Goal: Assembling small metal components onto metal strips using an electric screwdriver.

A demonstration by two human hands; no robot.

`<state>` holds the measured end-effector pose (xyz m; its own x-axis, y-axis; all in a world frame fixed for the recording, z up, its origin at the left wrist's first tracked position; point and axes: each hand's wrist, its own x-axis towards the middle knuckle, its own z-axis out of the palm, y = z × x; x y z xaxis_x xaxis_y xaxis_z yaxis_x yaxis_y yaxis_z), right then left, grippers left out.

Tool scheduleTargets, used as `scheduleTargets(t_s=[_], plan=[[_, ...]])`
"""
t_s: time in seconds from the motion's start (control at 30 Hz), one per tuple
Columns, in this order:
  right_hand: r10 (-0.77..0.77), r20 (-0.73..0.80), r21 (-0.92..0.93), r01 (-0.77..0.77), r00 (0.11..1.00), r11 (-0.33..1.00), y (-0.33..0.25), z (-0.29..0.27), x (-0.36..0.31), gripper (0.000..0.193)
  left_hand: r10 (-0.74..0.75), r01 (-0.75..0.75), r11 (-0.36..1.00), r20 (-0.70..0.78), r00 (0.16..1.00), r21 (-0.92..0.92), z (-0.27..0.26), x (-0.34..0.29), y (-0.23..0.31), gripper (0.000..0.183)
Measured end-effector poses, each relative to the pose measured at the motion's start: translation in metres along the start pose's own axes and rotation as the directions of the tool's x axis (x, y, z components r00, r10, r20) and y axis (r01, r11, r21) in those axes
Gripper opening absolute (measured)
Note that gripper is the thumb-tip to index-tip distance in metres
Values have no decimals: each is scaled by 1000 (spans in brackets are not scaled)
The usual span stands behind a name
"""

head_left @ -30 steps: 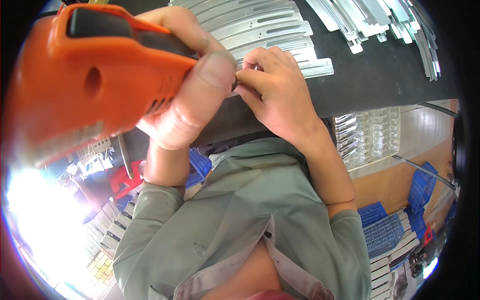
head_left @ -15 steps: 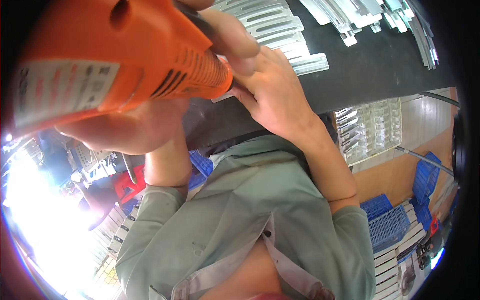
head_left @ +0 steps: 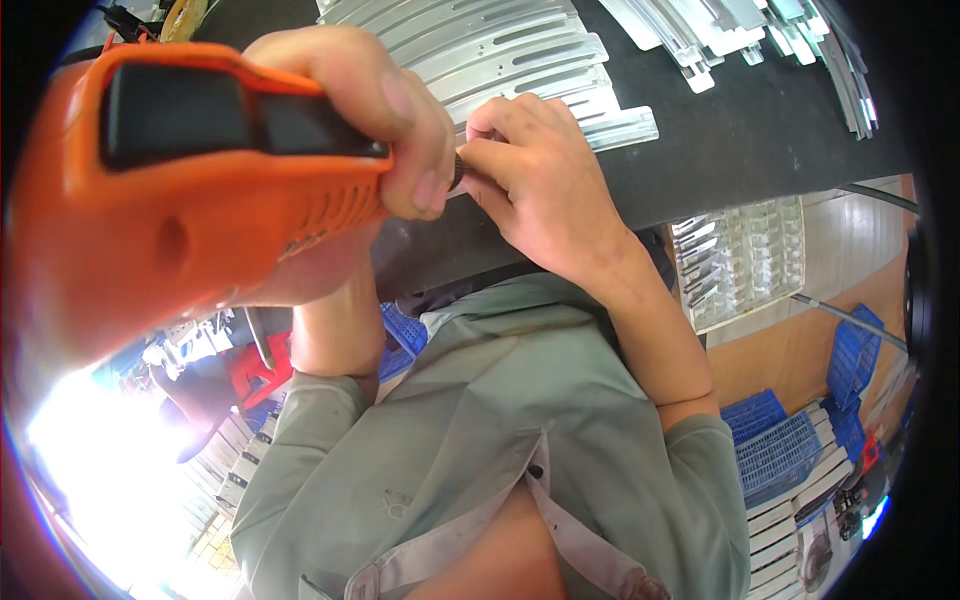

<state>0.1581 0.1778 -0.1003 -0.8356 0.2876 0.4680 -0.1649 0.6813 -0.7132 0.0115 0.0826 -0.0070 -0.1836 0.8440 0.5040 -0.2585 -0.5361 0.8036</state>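
Note:
My left hand (head_left: pixel 375 110) is wrapped around the front part of an orange power tool (head_left: pixel 200 220) with black panels on top. The tool is big and close in the view, lying sideways with its dark ridged nose toward my right hand (head_left: pixel 550 180). My right fingers are closed in a pinch right at that nose; what they hold is hidden behind them. Just beyond both hands, slotted silvery metal strips (head_left: pixel 540 60) lie side by side on the dark worktop (head_left: pixel 740 145).
More metal strips (head_left: pixel 700 45) are piled at the far right of the worktop. Beneath its edge stands a divided box of parts (head_left: pixel 740 262). Blue plastic baskets (head_left: pixel 780 455) sit lower right. A bright glare fills the lower left.
The orange tool has rolled and tipped in my left hand, so its black top panels now show. My left fingers have come down over its front. My right hand has barely moved.

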Motion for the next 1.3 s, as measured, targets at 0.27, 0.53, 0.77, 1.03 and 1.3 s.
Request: scheduleTargets(t_s=[0.27,0.53,0.77,1.03,1.3], plan=[[15,9,-18,-15,1000,1000,-2,1,1,10,-102,78,989,200,974,124,-9,3,6,84],[25,22,-90,-23,999,996,-8,2,2,6,-17,-8,990,174,985,143,-12,-2,20,111],[15,-4,-6,-15,1000,1000,-5,5,7,12,84,-78,968,-13,996,237,-24,-18,19,136],[494,113,549,-468,862,692,-17,-10,25,14,73,-63,976,-42,996,211,-25,-13,13,139],[480,233,329,-533,846,780,-19,-8,33,17,96,-90,977,-21,995,192,-32,-16,12,137]])
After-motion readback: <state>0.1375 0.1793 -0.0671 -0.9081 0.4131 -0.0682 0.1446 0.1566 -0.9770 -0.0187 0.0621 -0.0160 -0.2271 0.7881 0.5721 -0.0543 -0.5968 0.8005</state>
